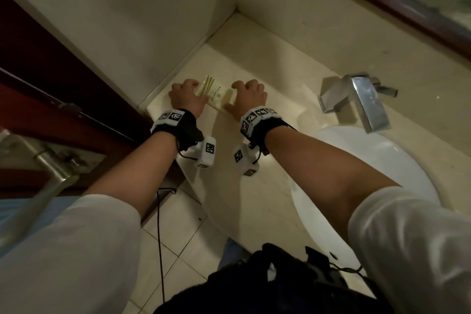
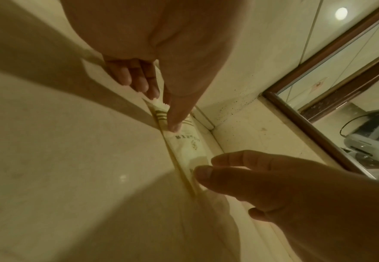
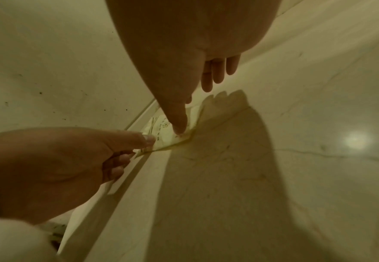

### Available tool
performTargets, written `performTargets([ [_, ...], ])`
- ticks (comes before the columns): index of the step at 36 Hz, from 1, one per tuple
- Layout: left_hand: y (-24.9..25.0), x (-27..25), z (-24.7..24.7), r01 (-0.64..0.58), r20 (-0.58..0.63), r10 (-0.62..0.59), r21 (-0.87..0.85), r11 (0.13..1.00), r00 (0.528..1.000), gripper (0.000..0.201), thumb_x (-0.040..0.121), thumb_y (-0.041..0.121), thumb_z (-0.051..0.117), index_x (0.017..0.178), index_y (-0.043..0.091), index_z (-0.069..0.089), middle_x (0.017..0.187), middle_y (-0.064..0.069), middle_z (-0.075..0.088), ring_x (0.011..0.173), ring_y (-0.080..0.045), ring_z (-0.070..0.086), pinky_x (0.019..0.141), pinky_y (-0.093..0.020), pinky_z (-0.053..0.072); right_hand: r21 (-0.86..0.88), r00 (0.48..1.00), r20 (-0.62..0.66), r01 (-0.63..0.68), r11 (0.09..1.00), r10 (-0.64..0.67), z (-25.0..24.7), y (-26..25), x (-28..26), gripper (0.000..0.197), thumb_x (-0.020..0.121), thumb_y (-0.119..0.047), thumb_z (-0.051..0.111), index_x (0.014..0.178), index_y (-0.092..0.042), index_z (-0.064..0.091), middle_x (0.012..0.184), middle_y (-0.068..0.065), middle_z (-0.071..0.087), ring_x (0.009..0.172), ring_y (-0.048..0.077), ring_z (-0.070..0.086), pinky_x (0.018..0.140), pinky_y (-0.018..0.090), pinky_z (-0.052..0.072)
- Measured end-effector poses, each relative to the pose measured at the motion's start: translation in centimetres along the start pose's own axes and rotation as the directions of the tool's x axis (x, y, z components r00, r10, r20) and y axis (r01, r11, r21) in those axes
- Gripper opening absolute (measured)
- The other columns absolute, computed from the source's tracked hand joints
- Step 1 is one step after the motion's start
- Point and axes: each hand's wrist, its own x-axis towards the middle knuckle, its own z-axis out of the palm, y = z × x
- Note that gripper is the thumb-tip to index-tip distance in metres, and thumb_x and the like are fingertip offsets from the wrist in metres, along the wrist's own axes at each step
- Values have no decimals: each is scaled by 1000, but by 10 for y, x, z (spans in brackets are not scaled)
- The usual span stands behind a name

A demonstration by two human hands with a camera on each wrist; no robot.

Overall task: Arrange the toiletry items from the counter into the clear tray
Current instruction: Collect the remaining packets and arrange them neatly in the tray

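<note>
Our left thumb (image 2: 173, 122) presses its tip on the striped end of a pale sachet (image 1: 216, 95), and the other left fingers (image 2: 136, 78) curl down behind that same end, near its serrated edge. So the left hand (image 1: 187, 98) pinches the sachet at the far-left end. Our right thumb (image 3: 179, 124) points down onto the printed face of the sachet, near its other end, while the remaining right fingers (image 3: 215, 72) hang past the far edge. In the left wrist view the right thumb and one finger close around the near corner, so the right hand (image 1: 248, 98) seems to hold this end lightly; how firm the hold is, we cannot tell.

The sachet lies flat and stretched between the two hands, close to the corner where the counter (image 1: 254, 186) meets the two walls. It has thin dark stripes at one end and small print with a round emblem in the middle. We cannot say from these pictures whether it lies in a clear tray or on the bare stone.

Both wrists carry black bands with white marker blocks. To the right are a square chrome tap (image 1: 362, 99) and a white basin (image 1: 369, 168), well apart from the sachet. A wood-framed mirror (image 2: 340, 88) runs along the wall beyond.
</note>
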Motion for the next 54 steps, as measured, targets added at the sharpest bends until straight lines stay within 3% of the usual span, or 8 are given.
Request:
performTargets([
  [15,15,-18,-16,-88,50,100,-205,975,994,24,81,30,67,101,16,61,92,4,60,91,-18,54,83,-33,47,264,1000,4,-5,965,4,-5,9,-2,23,87,-25,59,107,-15,57,112,7,60,106,28,50,84,34,38],
  [23,36,-57,-12,-73,326,210,-385,920,922,28,87,21,63,114,11,64,100,-8,63,88,-18,55,78,-28,46,847,980,80,-164,506,182,-14,56,-47,17,81,-12,66,76,-24,55,87,8,66,81,27,66,68,39,54],
  [31,79,-124,38,106,627,192,-406,908,755,33,88,8,61,119,11,51,88,-9,56,86,-25,60,83,-39,50,949,912,145,-238,205,384,-18,135,-127,17,84,-3,64,86,-17,54,83,8,62,84,29,62,70,41,54],
  [36,115,-176,80,5,732,273,-353,936,625,23,88,10,60,96,31,56,91,-11,58,88,-27,60,81,-40,51,952,861,79,-214,218,503,-26,191,-189,21,86,-9,63,91,-26,53,108,27,58,99,40,62,65,41,59],
  [41,156,-239,128,-114,731,353,-357,927,584,15,93,16,53,106,18,59,89,-4,61,71,-15,56,64,-23,47,942,803,-7,-195,274,596,-38,255,-257,19,87,-8,61,97,-23,55,111,18,53,100,34,60,50,31,57],
  [45,184,-294,166,-187,760,388,-341,921,521,12,90,11,58,101,14,60,86,-6,62,67,-14,58,61,-22,50,928,729,-57,-213,305,682,-40,306,-310,19,86,-10,62,98,-23,55,90,3,55,95,35,62,63,43,60],
  [49,214,-353,211,-267,786,425,-336,903,450,6,86,11,63,91,13,59,89,-11,62,67,-15,59,55,-19,51,936,652,-65,-222,271,756,-43,358,-366,25,87,-12,62,88,-35,52,106,21,60,94,37,64,63,41,59],
  [54,247,-429,260,-298,821,424,-325,898,383,6,88,12,62,84,14,58,80,-5,62,68,-15,58,63,-24,51,911,556,-153,-241,334,817,-52,418,-433,21,85,-13,56,93,-33,56,97,13,65,84,29,66,71,46,58],
])
